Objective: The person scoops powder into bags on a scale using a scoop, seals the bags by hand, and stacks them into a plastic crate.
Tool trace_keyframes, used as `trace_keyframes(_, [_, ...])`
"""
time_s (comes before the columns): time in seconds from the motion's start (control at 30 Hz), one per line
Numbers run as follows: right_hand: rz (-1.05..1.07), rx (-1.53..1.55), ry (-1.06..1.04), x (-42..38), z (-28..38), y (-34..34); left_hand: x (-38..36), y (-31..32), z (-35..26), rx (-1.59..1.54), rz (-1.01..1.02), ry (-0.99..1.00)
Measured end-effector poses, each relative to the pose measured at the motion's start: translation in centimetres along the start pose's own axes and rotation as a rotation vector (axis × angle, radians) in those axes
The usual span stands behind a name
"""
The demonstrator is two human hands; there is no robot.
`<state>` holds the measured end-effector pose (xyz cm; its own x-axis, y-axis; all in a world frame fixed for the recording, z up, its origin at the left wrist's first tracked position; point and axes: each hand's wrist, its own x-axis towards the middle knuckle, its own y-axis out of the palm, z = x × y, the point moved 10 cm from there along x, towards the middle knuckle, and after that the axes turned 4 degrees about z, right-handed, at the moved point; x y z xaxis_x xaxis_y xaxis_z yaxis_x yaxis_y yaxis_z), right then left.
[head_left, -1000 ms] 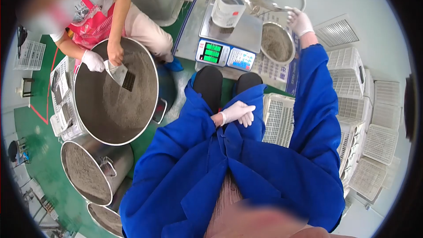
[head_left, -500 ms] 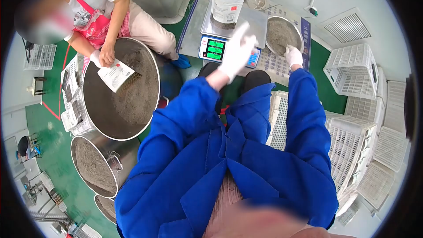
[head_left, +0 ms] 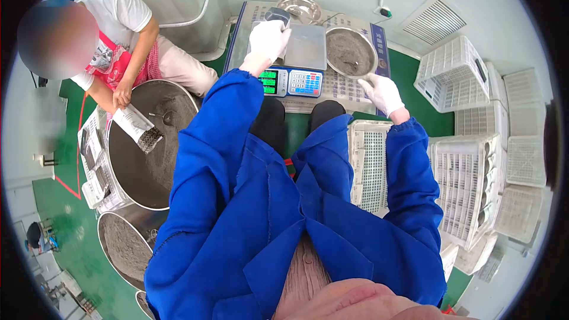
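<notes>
My left hand [head_left: 268, 41], in a white glove, has its fingers closed on a pouch [head_left: 277, 15] over the left part of the steel scale plate [head_left: 307, 47]. Much of the pouch is hidden behind the hand. Green digits show on the scale's display [head_left: 269, 82]. My right hand [head_left: 384, 93], also gloved, is open, thumb and fingers apart, just below the near rim of a steel bowl [head_left: 351, 47] of grey-brown granular material. A spoon [head_left: 354, 64] lies in that bowl, apart from the hand.
An empty-looking steel bowl [head_left: 299, 9] stands behind the scale. At left, a co-worker [head_left: 121, 41] holds a pouch [head_left: 133, 121] over a large drum [head_left: 131, 169]. Another filled drum [head_left: 121, 248] is nearer. White crates [head_left: 453, 74] stand at right, with another [head_left: 368, 169] beside my legs.
My left hand has moved left and closed on the pouch that stood on the scale. My right hand has let go at the bowl and drawn back. The camera view has shifted.
</notes>
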<state>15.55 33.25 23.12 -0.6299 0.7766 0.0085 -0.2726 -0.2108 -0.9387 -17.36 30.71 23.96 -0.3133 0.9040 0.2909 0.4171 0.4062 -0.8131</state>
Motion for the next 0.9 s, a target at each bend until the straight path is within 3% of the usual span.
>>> trace_keyframes(0.03, [0.103,0.019,0.043,-0.7,1.8,-0.8,-0.7,-0.4,-1.0,0.041,0.013,0.065])
trace_keyframes(0.13, [0.125,0.104,-0.053,-2.7,6.9,-3.3,-3.0,-0.6,-4.4,0.015,0.125,0.258])
trace_keyframes(0.2, [0.375,0.365,-0.046,-5.7,13.9,-6.4,-6.0,-2.7,-9.3,-0.004,0.140,0.485])
trace_keyframes(0.27, [0.659,0.809,-0.295,-9.7,20.3,-8.0,-9.1,-4.8,-13.8,-0.081,0.191,0.641])
trace_keyframes(0.37, [0.631,0.730,-0.731,-11.1,20.6,-10.5,-13.6,-6.8,-19.2,-0.142,0.258,0.796])
trace_keyframes(0.43, [0.309,0.473,-0.208,-7.9,12.0,-9.7,-16.0,-5.9,-21.2,-0.098,0.354,0.846])
trace_keyframes(0.47, [-0.073,-0.149,0.242,-7.4,5.6,-12.5,-16.8,-5.0,-21.6,-0.054,0.396,0.857])
trace_keyframes(0.53, [-0.633,-0.650,-0.196,-11.5,8.1,-17.0,-18.4,-4.9,-22.2,-0.216,0.428,0.888])
trace_keyframes(0.6, [-0.135,0.413,-0.007,-11.9,4.5,-13.8,-18.6,-5.1,-23.3,-0.280,0.403,0.927])
trace_keyframes(0.63, [0.227,0.639,-0.015,-13.2,8.0,-11.8,-19.4,-5.3,-24.0,-0.266,0.404,0.956])
trace_keyframes(0.67, [0.400,0.702,-0.188,-15.0,12.5,-11.3,-19.7,-5.3,-24.7,-0.249,0.394,0.992])
trace_keyframes(0.77, [0.539,0.740,-0.559,-17.5,16.9,-12.3,-21.0,-4.6,-25.8,-0.240,0.473,1.019])
trace_keyframes(0.83, [0.167,0.445,-0.341,-15.4,8.5,-10.5,-21.7,-4.6,-25.8,-0.209,0.465,1.029])
trace_keyframes(0.9, [0.031,0.356,-0.169,-15.8,4.7,-10.1,-21.1,-4.8,-25.3,-0.232,0.410,1.052])
